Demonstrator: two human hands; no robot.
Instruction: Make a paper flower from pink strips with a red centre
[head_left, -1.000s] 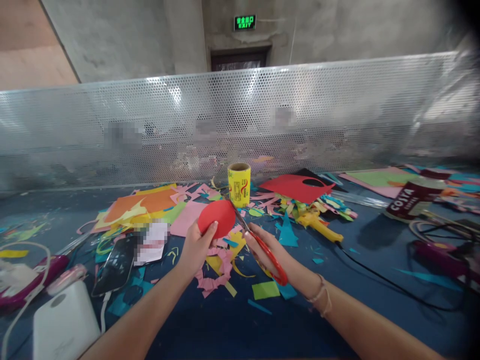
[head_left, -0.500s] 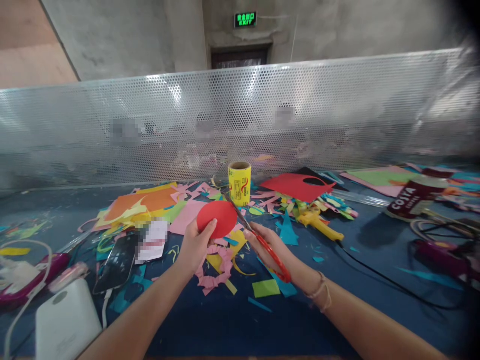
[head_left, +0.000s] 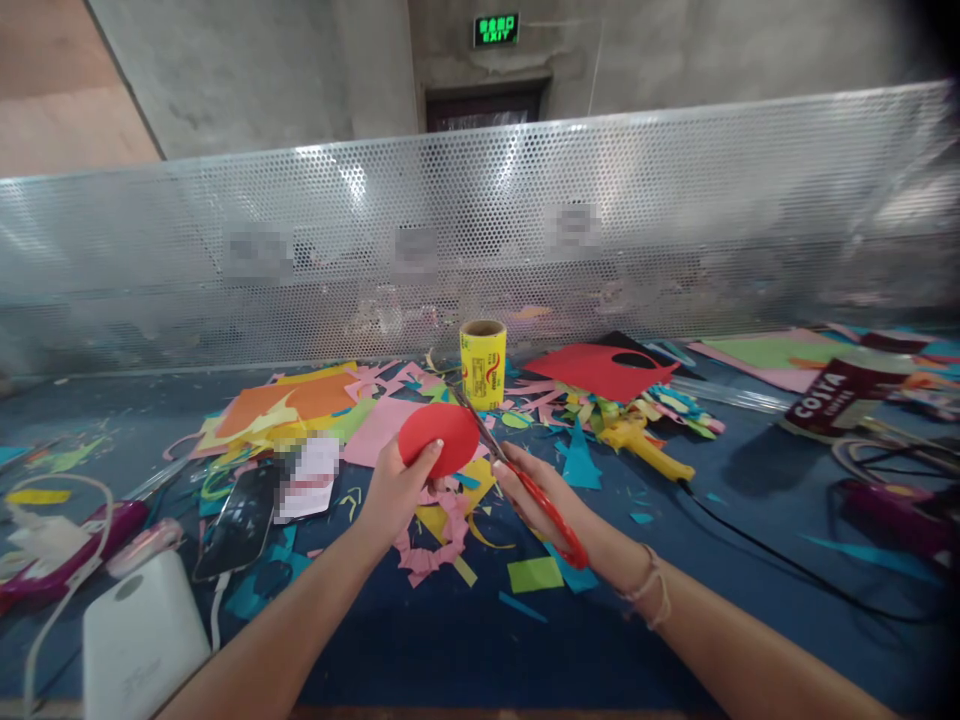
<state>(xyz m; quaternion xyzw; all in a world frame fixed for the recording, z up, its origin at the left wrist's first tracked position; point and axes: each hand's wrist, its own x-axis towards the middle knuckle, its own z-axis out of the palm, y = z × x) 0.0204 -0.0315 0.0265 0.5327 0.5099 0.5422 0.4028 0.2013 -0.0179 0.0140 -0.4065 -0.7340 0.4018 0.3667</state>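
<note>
Between the thumb and fingers of my left hand (head_left: 397, 485) is a round piece of red paper (head_left: 442, 438), held by its lower left edge. My right hand (head_left: 536, 490) is closed around the red handles of a pair of scissors (head_left: 551, 515). The blades point up and to the left, along the right edge of the red paper; whether they touch it I cannot tell. Below the paper lies a crinkled pink paper ring (head_left: 442, 550). A yellow cardboard tube (head_left: 483, 368) stands upright just behind the scissor tips.
Coloured paper scraps cover much of the blue table (head_left: 420, 660). On the left lie a phone (head_left: 236, 525) and a white power bank (head_left: 146, 640). At right are a yellow glue gun (head_left: 649, 450) with a black cord and a Costa bottle (head_left: 844, 395). A perforated metal screen (head_left: 337, 220) stands behind.
The view has shifted slightly, so everything sits a little further right. My hands keep the same hold on the red paper and scissors, whose blades look about the same.
</note>
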